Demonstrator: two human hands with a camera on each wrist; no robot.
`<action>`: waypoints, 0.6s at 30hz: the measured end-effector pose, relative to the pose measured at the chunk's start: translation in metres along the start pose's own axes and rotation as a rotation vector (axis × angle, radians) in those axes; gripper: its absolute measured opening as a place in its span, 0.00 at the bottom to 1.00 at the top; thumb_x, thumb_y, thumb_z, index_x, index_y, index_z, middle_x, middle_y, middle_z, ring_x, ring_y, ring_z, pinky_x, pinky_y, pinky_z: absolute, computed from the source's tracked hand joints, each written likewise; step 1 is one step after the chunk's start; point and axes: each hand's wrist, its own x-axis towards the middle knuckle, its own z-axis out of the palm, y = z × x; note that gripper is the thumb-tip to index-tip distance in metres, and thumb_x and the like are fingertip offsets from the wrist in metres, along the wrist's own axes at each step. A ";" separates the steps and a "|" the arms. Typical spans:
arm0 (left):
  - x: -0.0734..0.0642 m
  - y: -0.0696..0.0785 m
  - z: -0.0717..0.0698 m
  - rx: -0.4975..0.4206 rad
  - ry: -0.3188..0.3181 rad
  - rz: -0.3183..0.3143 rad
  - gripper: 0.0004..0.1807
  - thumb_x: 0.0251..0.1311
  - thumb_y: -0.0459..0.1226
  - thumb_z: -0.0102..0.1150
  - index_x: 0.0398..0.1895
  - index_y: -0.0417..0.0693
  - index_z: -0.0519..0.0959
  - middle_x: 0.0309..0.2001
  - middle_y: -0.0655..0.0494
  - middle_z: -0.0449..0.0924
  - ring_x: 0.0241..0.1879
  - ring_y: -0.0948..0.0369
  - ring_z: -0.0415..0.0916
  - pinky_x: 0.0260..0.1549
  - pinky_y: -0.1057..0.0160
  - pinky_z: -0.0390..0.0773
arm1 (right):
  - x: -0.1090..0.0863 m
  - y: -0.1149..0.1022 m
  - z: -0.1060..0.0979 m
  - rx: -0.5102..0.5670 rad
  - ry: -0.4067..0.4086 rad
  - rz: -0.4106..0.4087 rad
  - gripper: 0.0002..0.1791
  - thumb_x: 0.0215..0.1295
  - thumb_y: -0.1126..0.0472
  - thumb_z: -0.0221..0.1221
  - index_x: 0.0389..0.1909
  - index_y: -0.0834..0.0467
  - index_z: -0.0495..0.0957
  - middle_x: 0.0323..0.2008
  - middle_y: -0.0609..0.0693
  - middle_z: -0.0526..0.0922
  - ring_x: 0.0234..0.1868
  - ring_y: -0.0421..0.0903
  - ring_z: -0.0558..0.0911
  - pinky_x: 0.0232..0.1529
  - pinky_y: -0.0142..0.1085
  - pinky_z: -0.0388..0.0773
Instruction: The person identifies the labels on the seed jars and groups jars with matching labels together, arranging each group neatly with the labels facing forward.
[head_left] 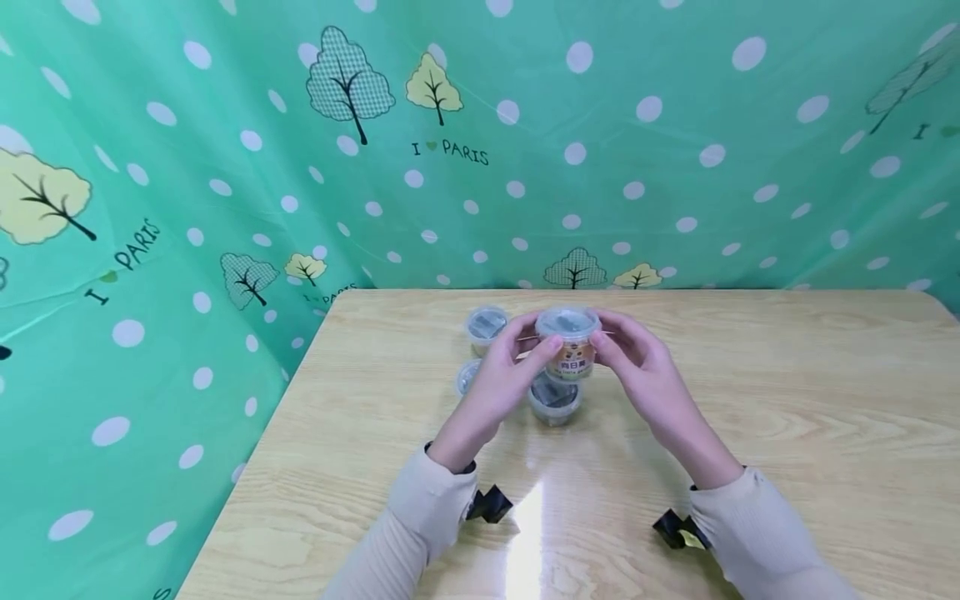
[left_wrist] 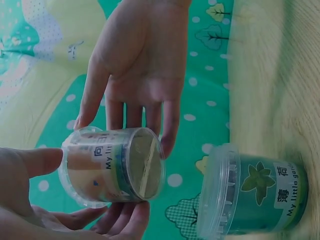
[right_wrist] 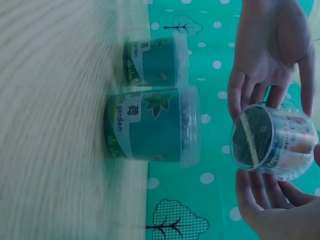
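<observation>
Both hands lift a small clear lidded planting cup [head_left: 568,346] with an orange label reading "My little garden" above the table. My left hand [head_left: 504,377] grips its left side, thumb in front and fingers behind. From the other side my right hand [head_left: 651,371] grips it the same way. Through its transparent base [right_wrist: 252,137] dark contents and a pale strip show. Just below the held cup stands another lidded cup [head_left: 553,402]. A green-labelled mint cup [left_wrist: 260,192] appears in the left wrist view.
Farther back on the wooden table [head_left: 787,400] stands a lidded cup [head_left: 486,323]. Another cup [head_left: 467,377] is partly covered by the left forearm. A green dotted curtain [head_left: 637,150] hangs behind and to the left of the table.
</observation>
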 end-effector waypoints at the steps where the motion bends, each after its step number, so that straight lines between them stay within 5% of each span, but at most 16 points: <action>1: 0.000 0.000 -0.001 -0.004 0.003 -0.004 0.29 0.71 0.43 0.55 0.71 0.43 0.64 0.64 0.46 0.71 0.64 0.51 0.70 0.66 0.53 0.71 | 0.002 0.001 0.000 -0.009 -0.005 0.001 0.28 0.76 0.50 0.51 0.71 0.59 0.64 0.65 0.55 0.73 0.60 0.39 0.76 0.61 0.26 0.73; 18: 0.024 -0.016 -0.001 -0.007 0.072 -0.012 0.30 0.73 0.45 0.52 0.75 0.51 0.61 0.69 0.51 0.67 0.68 0.53 0.66 0.68 0.52 0.68 | 0.032 0.015 -0.004 -0.035 -0.079 0.021 0.31 0.74 0.50 0.55 0.73 0.56 0.63 0.68 0.55 0.70 0.69 0.52 0.69 0.71 0.48 0.65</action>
